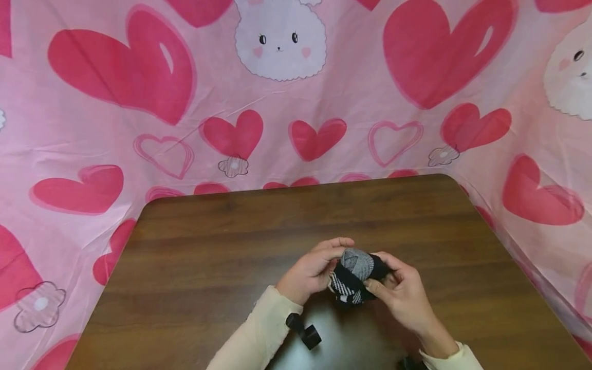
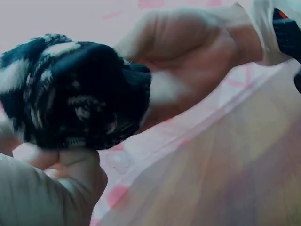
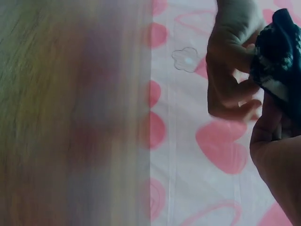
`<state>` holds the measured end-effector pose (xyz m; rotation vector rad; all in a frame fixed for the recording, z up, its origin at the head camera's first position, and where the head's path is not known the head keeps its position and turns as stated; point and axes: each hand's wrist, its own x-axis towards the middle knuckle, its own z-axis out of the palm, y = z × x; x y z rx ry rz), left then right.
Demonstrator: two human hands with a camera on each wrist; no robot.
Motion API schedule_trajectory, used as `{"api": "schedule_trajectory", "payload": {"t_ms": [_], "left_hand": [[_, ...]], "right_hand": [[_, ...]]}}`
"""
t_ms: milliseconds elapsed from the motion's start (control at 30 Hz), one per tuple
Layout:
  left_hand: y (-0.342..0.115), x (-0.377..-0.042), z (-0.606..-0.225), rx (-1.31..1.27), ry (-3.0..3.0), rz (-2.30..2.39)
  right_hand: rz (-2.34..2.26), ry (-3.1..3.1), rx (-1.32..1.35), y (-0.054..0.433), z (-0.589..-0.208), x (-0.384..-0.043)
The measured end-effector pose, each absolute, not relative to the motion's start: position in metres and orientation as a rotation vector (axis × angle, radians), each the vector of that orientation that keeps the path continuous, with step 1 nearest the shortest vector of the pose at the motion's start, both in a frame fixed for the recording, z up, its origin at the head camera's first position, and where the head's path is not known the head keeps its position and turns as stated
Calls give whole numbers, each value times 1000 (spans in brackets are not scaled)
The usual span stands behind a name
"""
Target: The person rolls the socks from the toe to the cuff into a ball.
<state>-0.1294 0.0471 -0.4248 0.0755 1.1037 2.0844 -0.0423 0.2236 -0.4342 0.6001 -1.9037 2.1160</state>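
Note:
A bundled pair of socks (image 1: 353,277), black with grey and white knitted patterns, is held above the table between both hands. My left hand (image 1: 311,268) holds its left side, the thumb along the upper edge and some fingers reaching past it. On the other side my right hand (image 1: 408,294) pinches the black fabric between thumb and fingers. The left wrist view shows the dark patterned bundle of socks (image 2: 80,99) blurred, a hand at either side. In the right wrist view the socks (image 3: 277,61) are partly cut off at the right edge.
The brown wooden table (image 1: 222,257) has rounded far corners. A pink curtain (image 1: 273,103) printed with hearts and white animal faces hangs behind and on both sides. A black strap device (image 1: 304,331) is on the left wrist, beside the cream sleeve (image 1: 259,329).

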Motion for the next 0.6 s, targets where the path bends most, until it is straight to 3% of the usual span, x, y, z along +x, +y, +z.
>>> {"api": "schedule_trajectory", "payload": {"t_ms": [133,400,500,600], "left_hand": [[38,-125,-422,386,1316,2268],[16,-127,-401,1746,2328,1752],[14,-129,-394,1986,2422,1602],[14,-128,-390,2033,2434,1525]], "right_hand": [[2104,-1852,481,227,-432,-41],[2227,-1825,247,227,-429,-39],[2277,-1782,242,226,-429,-39],[2284,-1766,246,225,-429,-40]]}}
